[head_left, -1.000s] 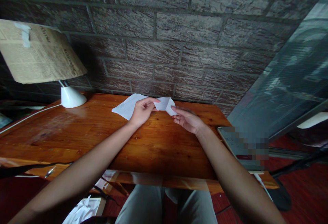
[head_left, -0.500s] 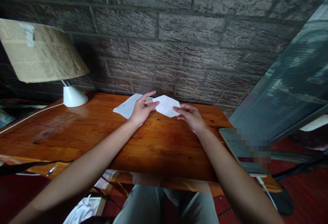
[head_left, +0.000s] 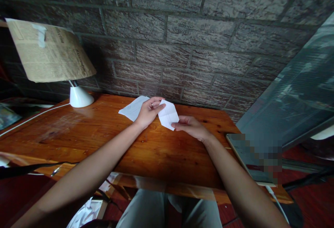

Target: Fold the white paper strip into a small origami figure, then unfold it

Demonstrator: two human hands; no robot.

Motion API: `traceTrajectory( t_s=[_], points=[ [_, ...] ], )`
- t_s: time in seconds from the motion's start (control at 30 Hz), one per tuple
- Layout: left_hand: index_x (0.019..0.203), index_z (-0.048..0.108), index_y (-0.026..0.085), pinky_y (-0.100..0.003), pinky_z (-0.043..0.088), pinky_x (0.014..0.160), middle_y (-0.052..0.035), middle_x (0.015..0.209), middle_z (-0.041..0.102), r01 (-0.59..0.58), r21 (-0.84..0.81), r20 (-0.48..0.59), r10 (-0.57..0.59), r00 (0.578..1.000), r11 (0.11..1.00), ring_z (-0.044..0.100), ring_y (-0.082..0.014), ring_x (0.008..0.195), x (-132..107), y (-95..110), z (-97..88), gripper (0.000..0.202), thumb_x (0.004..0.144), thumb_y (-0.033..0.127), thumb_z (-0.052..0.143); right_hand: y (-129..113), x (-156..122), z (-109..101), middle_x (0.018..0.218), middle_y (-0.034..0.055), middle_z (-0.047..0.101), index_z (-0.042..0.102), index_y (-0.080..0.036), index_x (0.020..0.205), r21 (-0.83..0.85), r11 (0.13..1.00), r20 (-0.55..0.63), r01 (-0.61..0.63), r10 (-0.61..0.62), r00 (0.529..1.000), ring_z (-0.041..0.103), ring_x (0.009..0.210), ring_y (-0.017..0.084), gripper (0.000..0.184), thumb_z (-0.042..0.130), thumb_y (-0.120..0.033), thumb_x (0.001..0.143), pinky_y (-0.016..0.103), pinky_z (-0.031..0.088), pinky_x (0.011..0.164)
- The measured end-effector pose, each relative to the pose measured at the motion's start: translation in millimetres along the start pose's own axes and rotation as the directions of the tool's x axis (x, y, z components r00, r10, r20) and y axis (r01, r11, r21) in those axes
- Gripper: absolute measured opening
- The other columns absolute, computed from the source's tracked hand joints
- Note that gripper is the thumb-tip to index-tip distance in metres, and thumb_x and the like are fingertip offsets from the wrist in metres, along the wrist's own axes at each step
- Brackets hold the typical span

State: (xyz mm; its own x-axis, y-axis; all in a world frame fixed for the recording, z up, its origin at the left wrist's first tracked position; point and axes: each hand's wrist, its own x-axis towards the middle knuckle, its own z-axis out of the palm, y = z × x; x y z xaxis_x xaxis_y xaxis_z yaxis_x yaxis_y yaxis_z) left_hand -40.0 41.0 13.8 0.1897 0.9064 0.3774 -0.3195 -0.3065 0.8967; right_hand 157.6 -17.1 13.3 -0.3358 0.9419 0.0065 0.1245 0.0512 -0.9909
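Observation:
A folded piece of white paper point(head_left: 168, 114), with cut-off corners and crease lines, is held up above the wooden table point(head_left: 161, 155). My left hand point(head_left: 149, 111), with a ring on one finger, pinches its upper left edge between thumb and fingers. At the lower right corner, my right hand point(head_left: 191, 126) grips it with the thumb on the near face and the fingers behind. Just left of my left hand lies a small stack of white paper sheets point(head_left: 133, 108), partly covered by that hand.
A lamp point(head_left: 81, 96) with a newsprint shade stands at the back left, its white cord running left. On the right edge lies a tablet-like device point(head_left: 242, 151), partly pixelated, with a white cable. A brick wall point(head_left: 161, 57) rises behind. Below left sits a box of papers point(head_left: 87, 212).
The folded paper has turned clockwise, its right end swinging down towards me. My right hand has moved lower, and my left fingers have drawn in around the edge. The view has shifted slightly.

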Motion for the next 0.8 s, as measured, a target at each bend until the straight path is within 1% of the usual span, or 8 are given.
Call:
traceTrajectory(
  t_s=[0.17,0.23,0.3,0.4,0.5,0.57,0.7,0.8],
  points=[
    [0.104,0.068,0.017,-0.032,0.052,0.075,-0.0042,0.085,0.077,0.089,-0.007,0.126,-0.087,0.988,0.996,0.070,-0.0193,0.075,-6,-2,3.6,0.045,0.066,0.035,0.084,-1,4,5,0.096,0.0001,0.076,0.074,-0.021,0.094,0.030,0.988,-0.112,0.154,-0.150,0.982,0.068,0.086,0.014,0.028,0.079,-0.039,0.073,0.028,0.051,0.084],
    [0.099,0.069,0.015,-0.033,0.052,0.076,-0.0051,0.086,0.077,0.110,-0.008,0.161,-0.107,0.981,0.994,0.070,-0.0199,0.076,-8,-3,6.8,0.043,0.065,0.035,0.085,0,5,7,0.092,0.0003,0.076,0.074,-0.021,0.093,0.027,0.978,-0.178,0.207,-0.199,0.964,0.069,0.083,0.015,0.027,0.078,-0.040,0.074,0.029,0.051,0.084],
    [0.094,0.069,0.014,-0.032,0.051,0.076,-0.0054,0.086,0.077,0.128,-0.022,0.183,-0.122,0.975,0.991,0.070,-0.0197,0.077,-10,-5,10.2,0.039,0.065,0.036,0.085,2,7,8,0.087,0.0005,0.076,0.074,-0.021,0.091,0.005,0.970,-0.269,0.244,-0.233,0.934,0.069,0.078,0.015,0.027,0.079,-0.040,0.073,0.029,0.052,0.079],
    [0.091,0.071,0.014,-0.030,0.050,0.075,-0.0049,0.084,0.077,0.146,-0.038,0.187,-0.136,0.973,0.989,0.069,-0.0180,0.075,-13,-5,13.8,0.035,0.067,0.035,0.084,4,8,10,0.081,0.0009,0.076,0.072,-0.021,0.090,-0.061,0.960,-0.388,0.275,-0.276,0.879,0.068,0.070,0.016,0.029,0.080,-0.041,0.071,0.028,0.052,0.068],
    [0.091,0.073,0.014,-0.029,0.050,0.075,-0.0047,0.083,0.077,0.150,-0.041,0.179,-0.141,0.974,0.988,0.069,-0.0174,0.075,-14,-4,15.2,0.033,0.067,0.035,0.084,5,8,12,0.077,0.0017,0.075,0.071,-0.021,0.095,-0.145,0.944,-0.447,0.296,-0.329,0.832,0.067,0.066,0.017,0.034,0.079,-0.044,0.071,0.028,0.052,0.062],
    [0.091,0.074,0.014,-0.030,0.051,0.074,-0.0049,0.082,0.077,0.153,-0.044,0.174,-0.143,0.974,0.987,0.068,-0.0174,0.073,-14,-4,15.6,0.034,0.067,0.036,0.084,6,7,14,0.082,0.0031,0.076,0.071,-0.021,0.097,-0.193,0.926,-0.474,0.325,-0.378,0.795,0.069,0.069,0.018,0.034,0.078,-0.044,0.073,0.028,0.053,0.064],
    [0.092,0.074,0.013,-0.030,0.052,0.071,-0.0051,0.079,0.076,0.152,-0.061,0.156,-0.141,0.978,0.987,0.068,-0.0175,0.071,-14,-4,16.7,0.035,0.068,0.037,0.083,6,6,15,0.089,0.0054,0.077,0.072,-0.021,0.089,-0.353,0.874,-0.520,0.333,-0.479,0.707,0.070,0.076,0.019,0.025,0.076,-0.042,0.076,0.031,0.055,0.073],
    [0.093,0.074,0.014,-0.030,0.052,0.069,-0.0047,0.078,0.076,0.152,-0.064,0.143,-0.142,0.980,0.986,0.068,-0.0174,0.070,-14,-6,17.8,0.035,0.069,0.037,0.083,4,4,16,0.085,0.0049,0.076,0.073,-0.021,0.085,-0.452,0.842,-0.514,0.294,-0.516,0.685,0.069,0.074,0.018,0.021,0.075,-0.040,0.077,0.031,0.055,0.074]
  ],
)
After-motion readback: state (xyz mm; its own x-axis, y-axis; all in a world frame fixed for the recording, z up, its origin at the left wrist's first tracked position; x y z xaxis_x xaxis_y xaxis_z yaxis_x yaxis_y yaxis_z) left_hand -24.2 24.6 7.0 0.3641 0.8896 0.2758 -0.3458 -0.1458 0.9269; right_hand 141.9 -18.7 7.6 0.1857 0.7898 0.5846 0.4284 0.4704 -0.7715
